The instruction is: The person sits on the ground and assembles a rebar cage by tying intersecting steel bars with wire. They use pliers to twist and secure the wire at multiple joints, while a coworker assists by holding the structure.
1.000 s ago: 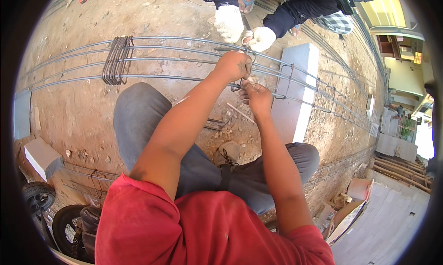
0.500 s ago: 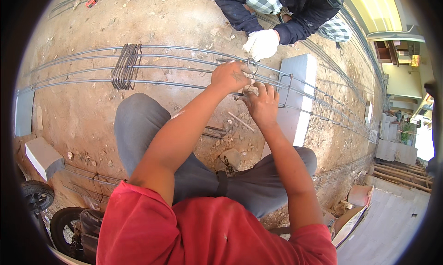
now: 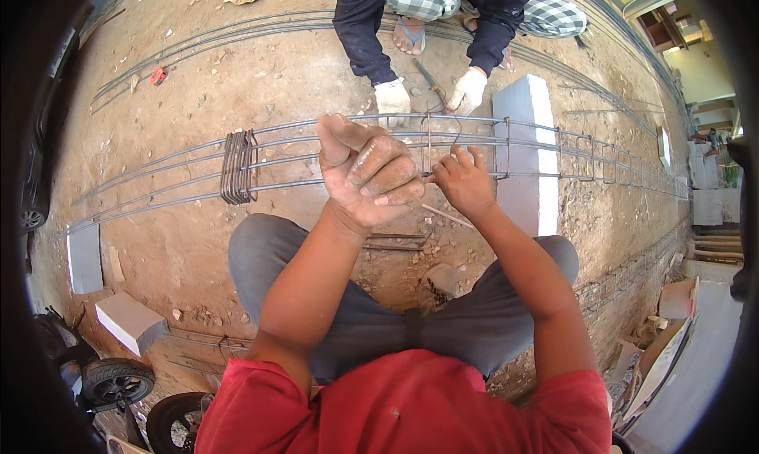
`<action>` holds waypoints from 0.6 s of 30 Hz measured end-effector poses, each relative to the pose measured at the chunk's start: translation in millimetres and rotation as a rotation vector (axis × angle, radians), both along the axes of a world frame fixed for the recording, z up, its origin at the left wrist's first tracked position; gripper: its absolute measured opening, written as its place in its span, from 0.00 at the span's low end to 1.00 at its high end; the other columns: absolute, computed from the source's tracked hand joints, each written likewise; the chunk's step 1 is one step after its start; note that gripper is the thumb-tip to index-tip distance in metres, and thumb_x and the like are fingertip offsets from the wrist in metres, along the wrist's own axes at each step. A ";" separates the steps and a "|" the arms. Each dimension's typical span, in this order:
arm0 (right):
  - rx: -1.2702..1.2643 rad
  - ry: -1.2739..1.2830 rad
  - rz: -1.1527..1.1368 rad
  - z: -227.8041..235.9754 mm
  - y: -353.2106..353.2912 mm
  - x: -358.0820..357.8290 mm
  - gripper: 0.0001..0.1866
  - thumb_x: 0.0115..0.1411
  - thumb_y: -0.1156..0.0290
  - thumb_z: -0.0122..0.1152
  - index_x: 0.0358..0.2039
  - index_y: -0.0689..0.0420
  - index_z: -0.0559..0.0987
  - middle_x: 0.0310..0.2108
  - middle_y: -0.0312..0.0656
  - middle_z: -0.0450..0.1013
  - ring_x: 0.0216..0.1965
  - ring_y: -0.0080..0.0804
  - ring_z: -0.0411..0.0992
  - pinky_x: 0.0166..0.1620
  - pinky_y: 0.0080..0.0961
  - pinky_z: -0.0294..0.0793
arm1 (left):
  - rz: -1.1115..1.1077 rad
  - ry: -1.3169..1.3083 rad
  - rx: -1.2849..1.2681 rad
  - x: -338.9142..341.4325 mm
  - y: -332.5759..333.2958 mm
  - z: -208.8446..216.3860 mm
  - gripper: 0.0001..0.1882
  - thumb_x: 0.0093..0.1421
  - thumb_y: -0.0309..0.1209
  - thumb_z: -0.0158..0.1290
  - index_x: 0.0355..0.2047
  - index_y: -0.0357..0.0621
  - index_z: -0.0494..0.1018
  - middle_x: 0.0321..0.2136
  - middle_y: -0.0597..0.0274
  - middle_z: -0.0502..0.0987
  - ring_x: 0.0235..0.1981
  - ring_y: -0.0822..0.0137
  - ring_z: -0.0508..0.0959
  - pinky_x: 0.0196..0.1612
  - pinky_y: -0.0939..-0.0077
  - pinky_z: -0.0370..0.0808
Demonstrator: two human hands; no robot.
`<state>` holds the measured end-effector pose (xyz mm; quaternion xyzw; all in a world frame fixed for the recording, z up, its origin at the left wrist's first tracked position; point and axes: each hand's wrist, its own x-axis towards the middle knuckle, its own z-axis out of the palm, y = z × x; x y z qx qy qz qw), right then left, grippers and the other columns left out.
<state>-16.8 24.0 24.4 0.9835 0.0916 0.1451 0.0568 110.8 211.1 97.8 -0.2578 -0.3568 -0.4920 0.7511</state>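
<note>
Several long steel reinforcing bars run left to right in front of me, joined at the right by square wire stirrups. My left hand is raised above the bars, palm side up, with its fingers curled in; whether anything is inside them is hidden. My right hand rests at the near bar, its thumb and fingers closed around the lower end of a single stirrup. Across the bars are a co-worker's white-gloved left hand and right hand, with pincers between them.
A bunch of stirrups hangs on the bars at left. White-grey blocks prop the cage at right; another block lies near left. More bars lie beyond. A motorcycle wheel stands at lower left.
My left hand has left the stirrup and come up toward me, turning palm up. My right hand stays at the bars. The co-worker's gloved hands have moved apart; the view has shifted.
</note>
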 end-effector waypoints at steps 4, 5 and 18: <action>-0.080 0.045 -0.061 -3.9 1.4 -3.5 0.13 0.59 0.56 0.61 0.25 0.52 0.78 0.29 0.36 0.74 0.45 0.37 0.70 0.50 0.46 0.65 | 0.000 0.081 -0.013 2.1 4.9 5.9 0.21 0.68 0.60 0.39 0.58 0.85 0.70 0.14 0.75 0.60 0.20 0.76 0.62 0.32 0.78 0.67; -0.076 0.057 -0.087 -4.9 3.7 -4.7 0.13 0.59 0.56 0.61 0.25 0.52 0.78 0.28 0.36 0.74 0.43 0.36 0.70 0.49 0.44 0.64 | 0.007 0.087 -0.013 1.9 5.7 7.1 0.21 0.68 0.60 0.38 0.59 0.86 0.69 0.14 0.75 0.61 0.20 0.76 0.62 0.32 0.78 0.68; -0.013 0.154 -0.469 15.0 54.9 1.1 0.08 0.56 0.64 0.63 0.28 0.54 0.80 0.34 0.40 0.77 0.41 0.34 0.73 0.46 0.44 0.63 | 0.403 -0.607 0.789 7.1 17.0 26.2 0.20 0.62 0.49 0.55 0.23 0.48 0.83 0.15 0.70 0.69 0.19 0.77 0.67 0.26 0.78 0.66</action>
